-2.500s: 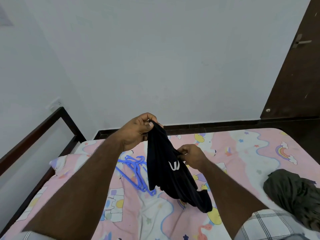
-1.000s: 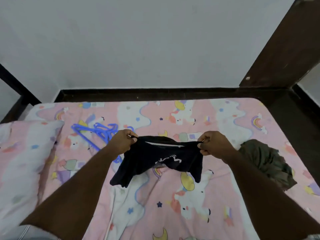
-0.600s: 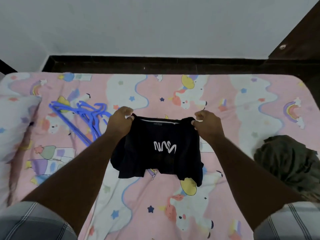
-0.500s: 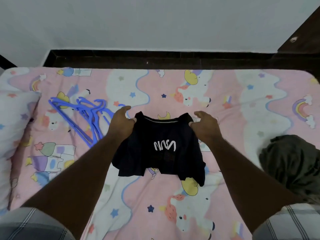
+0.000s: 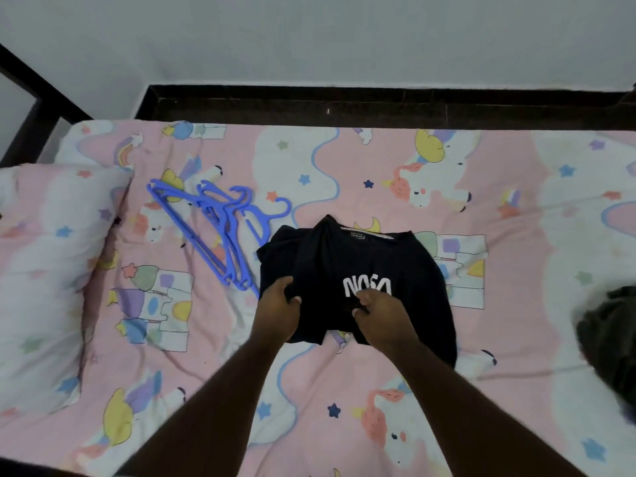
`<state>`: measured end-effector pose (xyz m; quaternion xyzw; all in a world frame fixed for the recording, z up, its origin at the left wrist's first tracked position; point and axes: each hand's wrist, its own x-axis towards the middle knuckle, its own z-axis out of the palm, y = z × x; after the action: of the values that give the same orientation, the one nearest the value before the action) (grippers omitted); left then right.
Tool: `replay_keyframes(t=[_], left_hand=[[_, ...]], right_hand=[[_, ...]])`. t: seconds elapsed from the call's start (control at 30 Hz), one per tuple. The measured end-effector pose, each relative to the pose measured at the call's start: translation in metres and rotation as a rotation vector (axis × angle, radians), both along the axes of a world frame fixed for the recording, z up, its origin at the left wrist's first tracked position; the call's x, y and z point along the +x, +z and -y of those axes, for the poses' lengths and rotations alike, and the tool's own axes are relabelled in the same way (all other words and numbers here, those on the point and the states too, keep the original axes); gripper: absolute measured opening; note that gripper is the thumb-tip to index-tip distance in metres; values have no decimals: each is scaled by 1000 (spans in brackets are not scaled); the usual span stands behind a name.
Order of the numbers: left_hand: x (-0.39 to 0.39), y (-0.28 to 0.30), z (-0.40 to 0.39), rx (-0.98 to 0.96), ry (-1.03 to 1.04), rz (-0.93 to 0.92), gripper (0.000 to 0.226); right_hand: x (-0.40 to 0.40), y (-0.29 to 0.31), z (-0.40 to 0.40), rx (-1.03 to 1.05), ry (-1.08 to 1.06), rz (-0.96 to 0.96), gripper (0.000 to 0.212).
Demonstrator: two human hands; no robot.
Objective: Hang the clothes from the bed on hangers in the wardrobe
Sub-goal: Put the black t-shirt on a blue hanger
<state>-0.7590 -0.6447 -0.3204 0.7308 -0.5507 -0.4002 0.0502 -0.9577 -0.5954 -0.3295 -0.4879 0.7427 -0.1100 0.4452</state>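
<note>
Between the hands: black T-shirt (image 5: 358, 280) lying flat on the bed (image 5: 344, 390), collar on the far side, white lettering facing up, its near hem bunched where the two hands meet it.
Left hand: the left hand (image 5: 277, 313) sits on the shirt's near left part, fingers curled and pinching a fold of the black cloth.
Right hand: the right hand (image 5: 382, 316) lies just below the white lettering, fingers curled into the fabric and gripping it; its knuckles cover the lower edge of the letters.
Gap between hands: the two are near each other, with a strip of dark cloth between them.
Beyond the left hand, to its left: a loose bunch of blue plastic hangers (image 5: 220, 228) on the sheet, hooks pointing away, their near ends just beside the shirt's left sleeve; whether they touch it I cannot tell.
Far left of the hands: a pillow (image 5: 48, 270) in the same pink cartoon print as the sheet.
Far right of the hands: a crumpled dark olive garment (image 5: 612, 339) at the picture's edge, well apart from the shirt and partly cut off.
Beyond the bed: a dark bed frame (image 5: 344, 105) runs along a pale wall (image 5: 309, 39).
</note>
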Motion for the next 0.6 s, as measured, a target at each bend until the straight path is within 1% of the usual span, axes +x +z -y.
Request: replay_keyframes(t=[0.13,0.2,0.27,0.33,0.37,0.43,0.47,0.5,0.53,0.6], left_hand=[[38,-6,10,-1,91,-5,43],[60,-11,17,-13,198,-26,38],[85,-24,27,-3,323,-72,37],[112,-45,40,50,484,-157,44],[128,-65,48,75,559,-203,50],[148,-90,64,124,719,-299,63],[152,-92,71,148,776,-358,63],[152,-84,79,168,811,-406,56],[153,-79,86,180,833,-446,44],[157,-82,99,192,893,-523,23]], right_hand=[[49,-6,14,30,-33,116,37],[75,-10,25,43,-56,176,38],[102,-16,38,47,-56,214,39],[130,-23,52,54,-38,242,39],[143,-27,59,56,-34,255,39],[169,-33,73,39,-29,244,33],[180,-36,81,34,-36,237,30],[190,-39,88,28,-53,245,26],[199,-43,95,28,-75,259,25],[213,-51,106,35,-114,285,30]])
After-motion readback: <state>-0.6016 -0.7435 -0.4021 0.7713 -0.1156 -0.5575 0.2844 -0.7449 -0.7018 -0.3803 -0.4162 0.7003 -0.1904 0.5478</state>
